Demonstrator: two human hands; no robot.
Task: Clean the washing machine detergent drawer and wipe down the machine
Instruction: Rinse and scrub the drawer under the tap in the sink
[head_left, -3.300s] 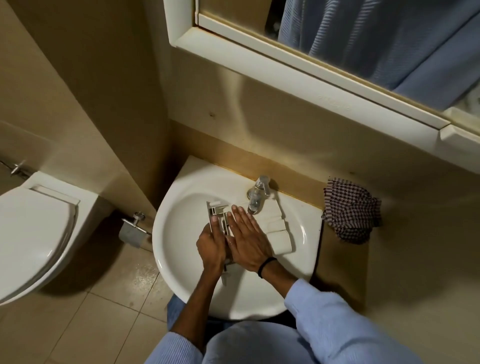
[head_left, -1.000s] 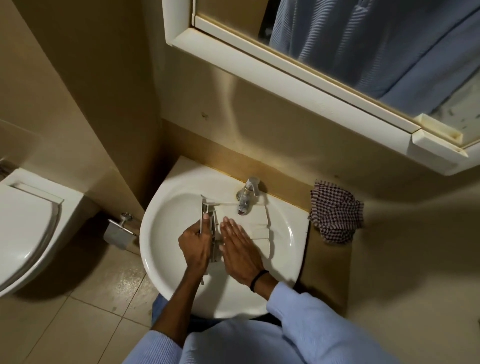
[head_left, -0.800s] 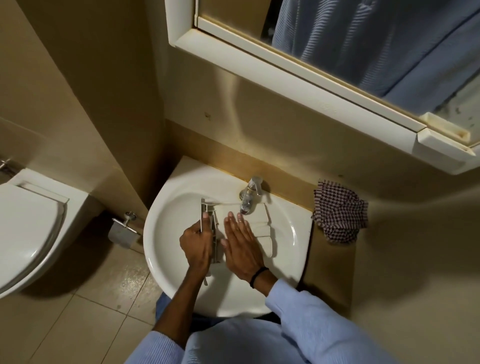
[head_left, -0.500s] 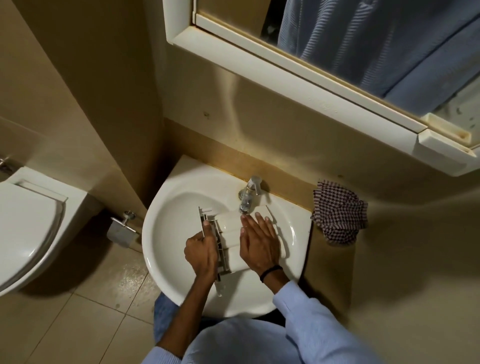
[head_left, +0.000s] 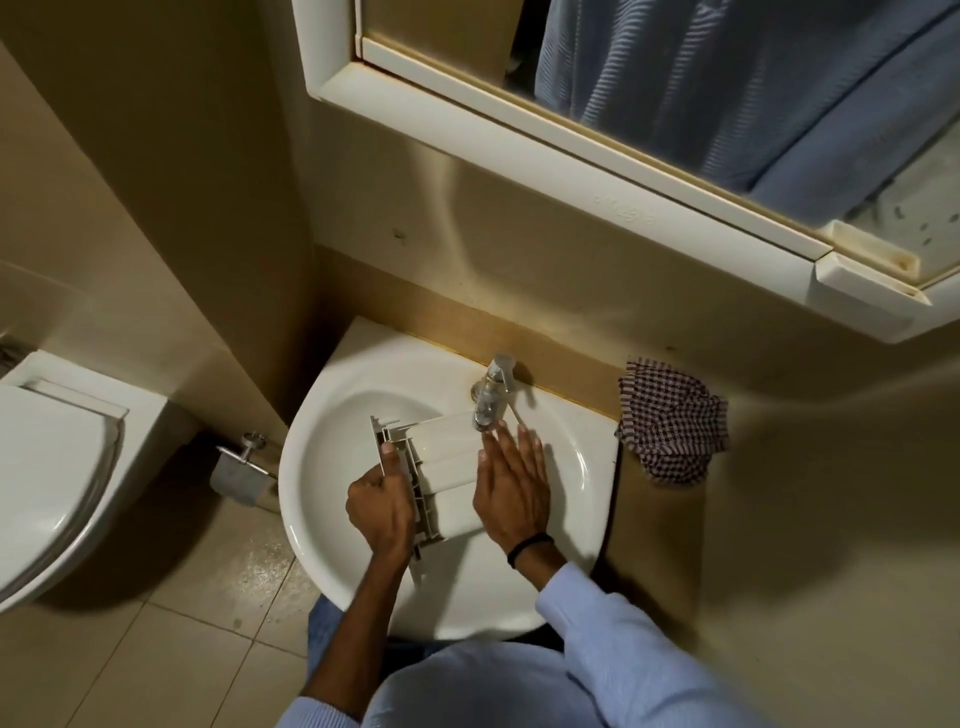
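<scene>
The white plastic detergent drawer (head_left: 447, 467) lies on its side in the white sink basin (head_left: 322, 457), its rounded underside up, just below the chrome tap (head_left: 491, 395). My left hand (head_left: 382, 506) grips the drawer's front panel at the left, thumb along its edge. My right hand (head_left: 511, 486) lies flat with fingers spread on the drawer's right side, fingertips near the tap spout. The part of the drawer under that hand is hidden.
A checked cloth (head_left: 672, 423) sits crumpled on the ledge right of the sink. A white toilet (head_left: 57, 467) stands at the left, with a toilet-roll holder (head_left: 241, 467) between it and the sink. A white-framed mirror cabinet (head_left: 597, 145) hangs above.
My right hand has slid from the drawer's middle to its right side, and the drawer has turned so more of its rounded face shows. My left hand keeps its grip.
</scene>
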